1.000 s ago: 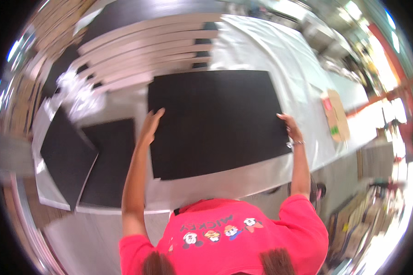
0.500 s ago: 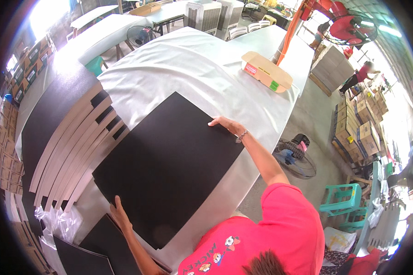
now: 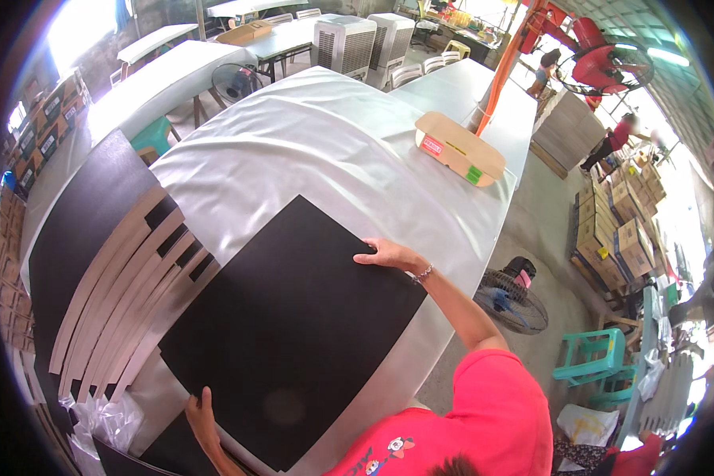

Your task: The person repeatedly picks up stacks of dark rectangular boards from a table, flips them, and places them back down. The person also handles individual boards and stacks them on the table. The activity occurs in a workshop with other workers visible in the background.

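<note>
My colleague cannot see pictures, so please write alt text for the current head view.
A person's left hand and right hand hold opposite edges of a black panel over a white-covered table. Layered pale strips lie at left; a tan cardboard piece lies at upper right.

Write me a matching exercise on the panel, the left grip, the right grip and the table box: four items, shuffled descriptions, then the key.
Column one
1. Panel
2. Left grip
3. Right grip
4. Table box

Column two
A. At the panel's upper-right edge in the picture, with a bracelet at the wrist
B. Tan, with a red patch and a green one
C. Black, with a hand at each of two opposite edges
D. At the panel's lower-left edge in the picture

Right pairs
1-C, 2-D, 3-A, 4-B
</note>
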`<action>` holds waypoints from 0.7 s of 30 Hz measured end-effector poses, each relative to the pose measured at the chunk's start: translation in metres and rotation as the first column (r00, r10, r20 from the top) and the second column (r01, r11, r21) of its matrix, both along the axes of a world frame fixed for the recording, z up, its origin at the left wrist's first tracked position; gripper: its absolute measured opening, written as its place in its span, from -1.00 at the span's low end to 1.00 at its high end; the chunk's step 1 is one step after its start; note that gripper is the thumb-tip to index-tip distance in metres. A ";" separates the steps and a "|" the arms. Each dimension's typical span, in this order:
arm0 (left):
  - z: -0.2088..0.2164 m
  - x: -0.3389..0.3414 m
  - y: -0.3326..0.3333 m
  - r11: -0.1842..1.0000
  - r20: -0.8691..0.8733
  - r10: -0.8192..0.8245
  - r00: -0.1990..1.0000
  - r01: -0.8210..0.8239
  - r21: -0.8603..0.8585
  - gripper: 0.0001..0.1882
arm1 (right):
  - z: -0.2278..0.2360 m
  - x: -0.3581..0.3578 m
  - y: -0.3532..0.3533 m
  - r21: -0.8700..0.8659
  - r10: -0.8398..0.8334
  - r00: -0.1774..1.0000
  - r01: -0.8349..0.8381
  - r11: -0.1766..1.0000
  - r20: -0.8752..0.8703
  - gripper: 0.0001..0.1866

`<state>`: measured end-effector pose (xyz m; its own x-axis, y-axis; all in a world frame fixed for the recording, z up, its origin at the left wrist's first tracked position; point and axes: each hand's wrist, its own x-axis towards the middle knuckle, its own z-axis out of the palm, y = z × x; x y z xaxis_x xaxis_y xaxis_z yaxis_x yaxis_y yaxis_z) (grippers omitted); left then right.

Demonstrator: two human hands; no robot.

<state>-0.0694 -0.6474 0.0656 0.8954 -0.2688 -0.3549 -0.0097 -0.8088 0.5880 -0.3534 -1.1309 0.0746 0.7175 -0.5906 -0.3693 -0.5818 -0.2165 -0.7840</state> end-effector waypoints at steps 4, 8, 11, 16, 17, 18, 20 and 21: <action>0.037 -0.040 -0.019 0.988 -0.021 0.119 0.993 -0.120 -0.101 -0.36 | -0.022 -0.012 -0.010 0.069 -0.043 0.997 0.039 0.997 0.059 -0.11; 0.021 -0.063 -0.020 0.996 0.234 0.093 0.968 -0.091 -0.021 -0.26 | -0.028 -0.005 -0.005 0.054 -0.040 0.996 0.036 0.998 0.085 -0.25; 0.009 -0.072 -0.021 0.992 0.365 0.113 0.924 -0.125 0.010 -0.23 | -0.017 0.000 0.002 0.072 -0.027 0.996 0.021 0.997 0.090 -0.28; 0.004 -0.075 -0.030 0.993 0.446 0.072 0.892 -0.108 0.055 -0.25 | -0.034 -0.001 -0.007 -0.067 -0.004 1.000 0.004 0.998 0.008 -0.07; 0.003 -0.075 -0.030 0.992 0.456 0.066 0.887 -0.106 0.062 -0.26 | -0.029 0.002 -0.004 -0.095 -0.007 1.000 0.006 0.995 -0.007 -0.07; 0.003 -0.076 -0.029 0.992 0.467 0.060 0.882 -0.105 0.070 -0.27 | -0.025 0.004 -0.003 -0.123 -0.011 1.000 0.008 0.992 -0.022 -0.07; 0.008 -0.078 -0.036 0.987 0.457 0.048 0.888 -0.114 0.117 -0.28 | -0.026 0.002 -0.006 -0.038 -0.037 0.999 0.038 0.999 0.032 -0.13; 0.010 -0.079 -0.039 0.983 0.452 0.043 0.891 -0.119 0.141 -0.28 | -0.027 0.000 -0.005 -0.077 -0.066 0.997 0.069 0.995 0.048 -0.16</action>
<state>-0.1480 -0.6868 0.0753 0.9853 -0.1618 0.0542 -0.1699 -0.9009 0.3994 -0.3536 -1.1361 0.0478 0.6901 -0.6642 -0.2875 -0.5612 -0.2403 -0.7920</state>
